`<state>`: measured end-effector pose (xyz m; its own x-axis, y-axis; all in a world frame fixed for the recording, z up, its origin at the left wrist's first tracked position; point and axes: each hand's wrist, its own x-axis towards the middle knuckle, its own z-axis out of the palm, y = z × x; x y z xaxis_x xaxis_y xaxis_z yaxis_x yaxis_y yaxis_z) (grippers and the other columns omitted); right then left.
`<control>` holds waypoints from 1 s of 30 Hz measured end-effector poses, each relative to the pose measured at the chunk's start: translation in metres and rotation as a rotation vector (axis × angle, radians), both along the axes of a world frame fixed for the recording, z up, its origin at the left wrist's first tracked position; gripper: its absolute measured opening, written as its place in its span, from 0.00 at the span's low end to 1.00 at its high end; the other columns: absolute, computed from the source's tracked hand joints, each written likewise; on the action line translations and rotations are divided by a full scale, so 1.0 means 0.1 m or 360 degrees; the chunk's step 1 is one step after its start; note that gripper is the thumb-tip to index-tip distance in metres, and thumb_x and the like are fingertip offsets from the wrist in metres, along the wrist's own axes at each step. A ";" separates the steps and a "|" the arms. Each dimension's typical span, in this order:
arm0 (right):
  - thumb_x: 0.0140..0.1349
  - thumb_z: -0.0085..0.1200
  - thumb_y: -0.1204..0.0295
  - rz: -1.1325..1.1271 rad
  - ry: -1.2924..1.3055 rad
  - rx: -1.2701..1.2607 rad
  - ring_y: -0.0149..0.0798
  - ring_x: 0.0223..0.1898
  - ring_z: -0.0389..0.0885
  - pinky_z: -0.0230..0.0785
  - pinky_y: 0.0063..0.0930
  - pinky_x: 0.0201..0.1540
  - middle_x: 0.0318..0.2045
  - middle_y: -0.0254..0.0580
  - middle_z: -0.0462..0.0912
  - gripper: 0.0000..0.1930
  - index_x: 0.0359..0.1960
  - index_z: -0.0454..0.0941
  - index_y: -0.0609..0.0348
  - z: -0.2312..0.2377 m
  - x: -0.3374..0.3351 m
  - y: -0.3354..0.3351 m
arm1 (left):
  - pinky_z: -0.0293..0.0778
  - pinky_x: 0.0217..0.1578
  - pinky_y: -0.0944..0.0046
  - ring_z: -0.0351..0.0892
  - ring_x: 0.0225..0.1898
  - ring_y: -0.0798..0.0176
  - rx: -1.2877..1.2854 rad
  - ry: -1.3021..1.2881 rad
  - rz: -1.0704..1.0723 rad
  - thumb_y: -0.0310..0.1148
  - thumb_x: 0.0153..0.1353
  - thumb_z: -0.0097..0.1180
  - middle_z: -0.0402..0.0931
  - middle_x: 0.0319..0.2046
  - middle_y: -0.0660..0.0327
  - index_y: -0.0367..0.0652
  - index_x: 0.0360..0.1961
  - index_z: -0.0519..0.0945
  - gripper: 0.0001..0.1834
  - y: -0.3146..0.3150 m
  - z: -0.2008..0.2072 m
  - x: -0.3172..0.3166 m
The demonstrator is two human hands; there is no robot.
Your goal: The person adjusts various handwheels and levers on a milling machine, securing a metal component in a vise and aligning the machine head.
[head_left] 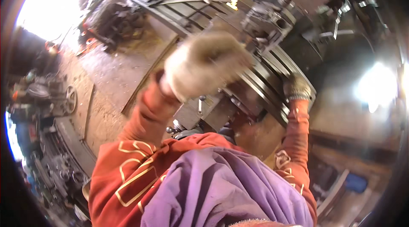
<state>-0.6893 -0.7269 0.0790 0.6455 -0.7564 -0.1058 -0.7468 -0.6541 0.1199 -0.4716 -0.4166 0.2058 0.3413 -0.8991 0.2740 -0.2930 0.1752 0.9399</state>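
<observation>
My left hand point(208, 65), in a pale work glove, is raised in front of the machine and smeared by motion. Its fingers do not show clearly, nor whether anything is in them. Farther right, my right hand point(297, 86) wears a dirty knit glove and lies at the right end of the slotted metal machine table point(266, 83); its fingers are too dark to make out. A metal block-like machine part point(269, 21) sits on that table beyond my hands. Below my left hand is a small crank handle point(200, 105) on the machine's front.
A slatted metal frame point(170, 1) extends to the far left. Scrap and machine parts point(113, 24) are heaped behind a floor plate point(123, 56). At left stand a handwheel point(70, 99) and another machine point(64, 154). A blue container point(355, 183) is low at right.
</observation>
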 end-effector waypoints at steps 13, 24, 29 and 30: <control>0.68 0.46 0.46 -0.0515 -0.0425 0.0298 0.61 0.63 0.76 0.68 0.50 0.64 0.60 0.60 0.80 0.30 0.56 0.80 0.60 -0.30 -0.09 -0.24 | 0.62 0.68 0.50 0.74 0.67 0.48 0.0878 -0.0879 -0.0059 0.76 0.65 0.28 0.79 0.60 0.48 0.44 0.59 0.83 0.50 -2.31 -1.09 -1.03; 0.67 0.52 0.51 -0.0977 -0.0453 0.0173 0.59 0.61 0.80 0.72 0.48 0.63 0.58 0.60 0.81 0.30 0.59 0.79 0.64 0.15 0.25 0.47 | 0.68 0.65 0.48 0.77 0.63 0.46 0.0703 -0.1133 -0.0245 0.79 0.64 0.26 0.80 0.58 0.48 0.44 0.58 0.83 0.53 -2.33 -1.38 -0.89; 0.66 0.58 0.58 -0.0204 -0.0330 0.0162 0.46 0.65 0.76 0.69 0.41 0.66 0.65 0.49 0.77 0.26 0.65 0.76 0.48 -0.61 -0.79 -0.43 | 0.70 0.62 0.45 0.80 0.57 0.39 0.0469 -0.0886 -0.0392 0.74 0.65 0.37 0.81 0.55 0.43 0.39 0.57 0.82 0.48 -2.00 -1.12 -1.08; 0.63 0.58 0.57 -0.0021 -0.0571 0.0179 0.47 0.58 0.81 0.73 0.41 0.60 0.56 0.50 0.82 0.21 0.55 0.82 0.52 -0.56 -0.69 -0.34 | 0.72 0.60 0.46 0.81 0.54 0.39 -0.0033 -0.0960 0.0058 0.70 0.65 0.42 0.83 0.51 0.45 0.40 0.55 0.83 0.42 -1.88 -1.31 -1.09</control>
<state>-0.7585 -0.7614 0.0231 0.6467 -0.7616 0.0426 -0.7368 -0.6382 -0.2231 -0.5808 -0.6048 0.0751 0.1507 -0.8820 0.4464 -0.7795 0.1717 0.6024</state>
